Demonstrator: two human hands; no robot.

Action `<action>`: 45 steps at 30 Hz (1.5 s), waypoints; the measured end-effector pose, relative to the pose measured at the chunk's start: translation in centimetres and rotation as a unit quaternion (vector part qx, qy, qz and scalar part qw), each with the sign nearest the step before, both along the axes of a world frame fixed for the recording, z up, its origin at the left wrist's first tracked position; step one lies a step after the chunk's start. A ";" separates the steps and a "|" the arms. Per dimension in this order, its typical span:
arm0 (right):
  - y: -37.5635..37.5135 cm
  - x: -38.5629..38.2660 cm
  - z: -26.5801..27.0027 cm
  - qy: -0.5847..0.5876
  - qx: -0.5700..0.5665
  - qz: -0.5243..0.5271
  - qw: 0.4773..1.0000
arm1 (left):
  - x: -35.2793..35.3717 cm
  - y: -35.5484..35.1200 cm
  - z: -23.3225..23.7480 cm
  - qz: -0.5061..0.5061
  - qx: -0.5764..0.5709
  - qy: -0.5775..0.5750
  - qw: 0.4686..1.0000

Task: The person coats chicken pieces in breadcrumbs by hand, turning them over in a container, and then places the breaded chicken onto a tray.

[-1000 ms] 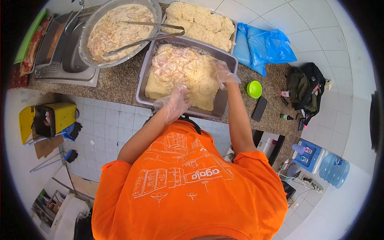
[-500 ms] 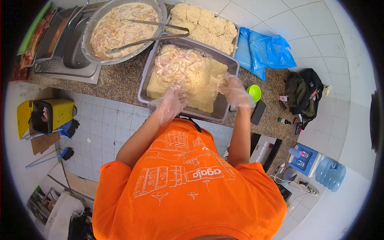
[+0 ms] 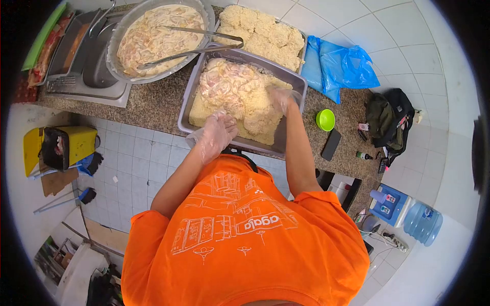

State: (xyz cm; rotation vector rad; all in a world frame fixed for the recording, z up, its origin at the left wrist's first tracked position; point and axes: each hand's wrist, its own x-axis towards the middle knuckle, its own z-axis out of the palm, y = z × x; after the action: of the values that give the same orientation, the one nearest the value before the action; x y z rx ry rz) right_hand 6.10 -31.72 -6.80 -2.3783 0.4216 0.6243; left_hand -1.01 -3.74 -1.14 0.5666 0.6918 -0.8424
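Observation:
Both my hands wear clear plastic gloves over a grey tub (image 3: 182,116) of pale breadcrumbs (image 3: 204,113). My left hand (image 3: 219,130) lies at the tub's near side, fingers stretched toward the crumbs and holding nothing that I can see. At the right side of the tub, my right hand (image 3: 284,99) reaches into the crumbs; its fingertips are partly hidden there. A heap of battered raw chicken pieces (image 3: 229,81) sits on the crumbs at the back left. Between my hands a crumb-covered piece (image 3: 256,122) shows.
A round basin (image 3: 110,58) of battered chicken stands behind left, with metal tongs (image 3: 214,49) across its rim. Behind the tub is a tray of breaded pieces (image 3: 260,33). A blue bag (image 3: 339,66), green bowl (image 3: 325,120) and black phone (image 3: 331,144) lie right; a sink (image 3: 97,76) is left.
My right hand has moved left and away from me, from the tub's right rim into the crumbs. My left hand stays nearly in place. A crumb-covered lump now shows near the middle.

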 end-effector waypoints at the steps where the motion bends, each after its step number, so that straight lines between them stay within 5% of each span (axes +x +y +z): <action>1: 2.0 -0.1 3.3 0.045 -0.011 -0.062 0.997 | 0.0 0.1 -0.1 0.005 -0.012 0.006 1.000; 5: -0.7 0.5 -1.1 0.166 0.133 -0.177 0.961 | -0.1 0.4 -0.1 0.026 -0.009 0.008 1.000; 7: -0.9 -0.4 1.0 -0.027 0.064 0.041 0.997 | -0.1 0.5 -0.3 0.024 -0.013 0.004 1.000; 11: -0.7 -1.1 8.0 0.057 0.025 0.128 0.990 | 0.1 0.1 0.3 0.009 -0.014 0.014 1.000; 13: 1.0 -2.1 13.1 -0.011 -0.069 0.384 0.920 | 0.1 0.0 0.6 0.006 -0.003 0.001 1.000; 14: 0.9 -2.3 13.0 -0.010 -0.069 0.383 0.921 | 0.1 0.0 0.5 0.004 -0.003 0.002 1.000; 16: 0.5 -2.9 12.1 0.008 -0.177 0.634 0.753 | 0.2 0.0 0.2 0.001 -0.014 0.008 1.000; 19: -1.1 -4.2 6.6 -0.102 -0.122 0.659 0.735 | 0.2 0.0 0.0 -0.001 -0.022 0.011 1.000; 20: -0.7 -4.5 6.3 -0.102 -0.121 0.658 0.736 | 0.2 0.1 0.0 -0.003 -0.021 0.012 1.000; 21: 2.0 -4.7 8.7 -0.005 -0.058 0.397 0.916 | 0.1 0.2 0.1 -0.006 -0.022 0.006 1.000; 22: 3.5 -4.7 10.2 0.091 0.011 0.093 0.991 | 0.1 0.3 0.1 -0.009 -0.024 -0.001 1.000; 26: 1.3 -5.1 7.0 -0.028 0.007 0.039 0.999 | -0.1 0.4 -0.1 -0.003 -0.031 -0.006 1.000; 28: 0.9 -4.6 6.8 0.087 0.162 0.275 0.943 | 0.0 0.3 0.5 0.010 -0.024 0.000 1.000; 29: 1.2 -4.7 6.4 0.087 0.162 0.275 0.944 | 0.0 0.3 0.5 0.009 -0.024 -0.001 1.000; 31: 5.2 -5.5 9.7 0.135 -0.078 0.201 0.967 | -0.1 0.3 0.4 0.001 -0.020 -0.010 1.000; 32: 4.5 -6.1 9.3 0.133 -0.079 0.202 0.967 | 0.1 0.1 0.3 0.003 -0.021 -0.012 1.000; 34: 2.5 -8.0 7.1 -0.069 -0.106 0.149 0.981 | 0.1 -0.7 0.2 -0.006 0.072 -0.021 0.997; 38: 3.8 -11.2 4.3 -0.013 -0.165 0.294 0.941 | 0.6 -3.5 5.1 -0.083 0.125 0.002 0.989; 40: 4.3 -12.6 2.9 0.025 -0.203 0.383 0.901 | 0.7 -5.4 2.3 -0.136 -0.094 -0.043 0.985; 44: 5.0 -14.2 -0.3 -0.096 -0.176 0.290 0.936 | -0.7 -10.1 -4.6 -0.176 -0.074 -0.034 0.981; 45: 5.8 -13.1 2.2 0.037 -0.135 0.115 0.983 | -1.0 -10.7 -4.6 -0.209 -0.003 -0.040 0.977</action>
State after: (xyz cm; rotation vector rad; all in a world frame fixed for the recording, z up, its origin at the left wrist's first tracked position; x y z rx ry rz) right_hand -6.97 -25.88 -4.56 -2.6939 0.2776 0.8057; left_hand -1.99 -14.47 -5.74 0.7502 0.5011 -1.2052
